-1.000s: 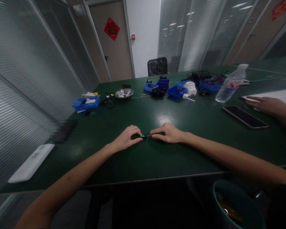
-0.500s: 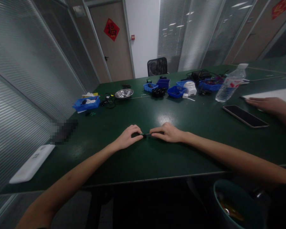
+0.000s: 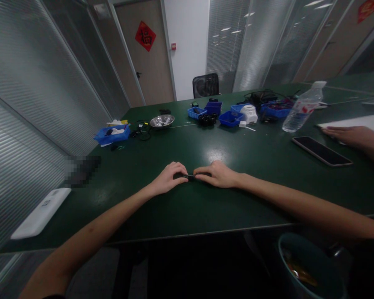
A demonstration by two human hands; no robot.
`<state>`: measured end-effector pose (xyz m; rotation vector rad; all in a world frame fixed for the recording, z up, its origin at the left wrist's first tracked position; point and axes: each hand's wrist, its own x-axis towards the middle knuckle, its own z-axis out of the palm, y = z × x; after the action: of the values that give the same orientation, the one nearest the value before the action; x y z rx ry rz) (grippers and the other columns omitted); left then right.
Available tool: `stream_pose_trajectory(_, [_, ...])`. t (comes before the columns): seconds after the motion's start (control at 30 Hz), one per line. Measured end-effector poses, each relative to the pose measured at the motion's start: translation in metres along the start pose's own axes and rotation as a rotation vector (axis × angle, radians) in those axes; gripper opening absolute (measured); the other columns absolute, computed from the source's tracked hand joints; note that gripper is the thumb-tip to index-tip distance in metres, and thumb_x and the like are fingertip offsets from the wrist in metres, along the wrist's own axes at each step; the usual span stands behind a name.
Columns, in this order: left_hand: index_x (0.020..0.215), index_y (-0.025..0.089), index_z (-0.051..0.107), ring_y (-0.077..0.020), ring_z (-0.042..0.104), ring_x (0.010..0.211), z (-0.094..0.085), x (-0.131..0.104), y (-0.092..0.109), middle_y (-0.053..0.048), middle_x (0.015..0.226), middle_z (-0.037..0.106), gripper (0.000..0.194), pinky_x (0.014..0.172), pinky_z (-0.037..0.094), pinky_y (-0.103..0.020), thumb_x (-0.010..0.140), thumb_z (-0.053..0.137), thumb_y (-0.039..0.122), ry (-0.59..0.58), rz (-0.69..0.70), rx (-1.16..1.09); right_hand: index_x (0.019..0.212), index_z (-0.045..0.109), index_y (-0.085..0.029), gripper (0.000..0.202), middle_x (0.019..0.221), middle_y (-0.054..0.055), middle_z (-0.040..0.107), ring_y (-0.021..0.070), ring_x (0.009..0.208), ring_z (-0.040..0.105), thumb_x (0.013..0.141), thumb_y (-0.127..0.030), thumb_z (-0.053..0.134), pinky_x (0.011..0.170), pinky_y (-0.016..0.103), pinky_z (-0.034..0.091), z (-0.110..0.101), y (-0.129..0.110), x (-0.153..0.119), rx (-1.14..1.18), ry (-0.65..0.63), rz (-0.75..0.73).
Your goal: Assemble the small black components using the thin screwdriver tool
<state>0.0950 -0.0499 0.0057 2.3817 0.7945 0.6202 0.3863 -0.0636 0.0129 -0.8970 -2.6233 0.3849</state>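
Low over the green table (image 3: 162,216), my left hand (image 3: 169,178) pinches one end of a small dark piece (image 3: 190,177) between thumb and fingers. From the other side, my right hand (image 3: 220,174) is closed in a pinch on a thin, light-edged strip that meets the dark piece. The fingertips of both hands nearly touch. Most of the two parts is hidden by the fingers, and their exact kind is too small to make out.
A phone (image 3: 321,151) and a tilted water bottle (image 3: 303,107) are at the right, near another person's hand (image 3: 355,137). Blue bins (image 3: 230,119), a metal bowl (image 3: 162,121) and a blue tray (image 3: 112,134) stand farther back. A bin (image 3: 286,265) is below the table edge.
My right hand has moved slightly left, narrowing the gap between my hands. The thin strip now reaches over the dark piece. The other person's hand stays on the white sheet.
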Motion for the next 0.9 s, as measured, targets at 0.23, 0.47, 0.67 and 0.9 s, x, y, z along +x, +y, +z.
stream_pose_trajectory(0.23, [0.105,0.024,0.074,-0.0249,0.060,0.116,-0.001,0.000,0.004,-0.007,0.120,0.069,0.021,0.107,0.045,-0.043,0.100,0.069,0.043,-0.006,-0.002,0.016,0.130,0.075,-0.022,0.050,0.073,0.002,0.072,0.0132,0.056,0.056,0.112,-0.055,0.043,0.063,0.028,0.035,0.001,-0.002,0.002,-0.002,0.001,-0.015])
stream_pose_trajectory(0.47, [0.114,0.024,0.072,-0.0257,0.061,0.114,-0.004,-0.004,0.011,-0.008,0.118,0.069,0.020,0.103,0.048,-0.043,0.101,0.067,0.039,0.014,-0.015,0.034,0.130,0.075,-0.022,0.049,0.075,0.003,0.073,0.0131,0.056,0.056,0.111,-0.054,0.045,0.063,0.028,0.036,0.001,0.000,0.001,0.015,0.016,-0.022])
stream_pose_trajectory(0.67, [0.115,0.023,0.072,-0.0259,0.061,0.114,-0.004,-0.004,0.011,-0.008,0.117,0.069,0.020,0.103,0.048,-0.043,0.101,0.067,0.037,0.018,-0.042,0.055,0.130,0.076,-0.022,0.047,0.073,0.002,0.071,0.0128,0.056,0.055,0.111,-0.052,0.046,0.063,0.028,0.036,0.001,0.001,0.000,0.006,0.019,-0.026])
stream_pose_trajectory(0.9, [0.109,0.022,0.072,-0.0250,0.060,0.114,-0.002,-0.005,0.009,-0.008,0.119,0.069,0.023,0.103,0.047,-0.042,0.103,0.063,0.042,0.030,-0.038,0.055,0.130,0.076,-0.022,0.048,0.077,0.003,0.075,0.0135,0.056,0.057,0.111,-0.054,0.045,0.063,0.028,0.038,0.000,0.002,-0.001,0.024,0.025,-0.033])
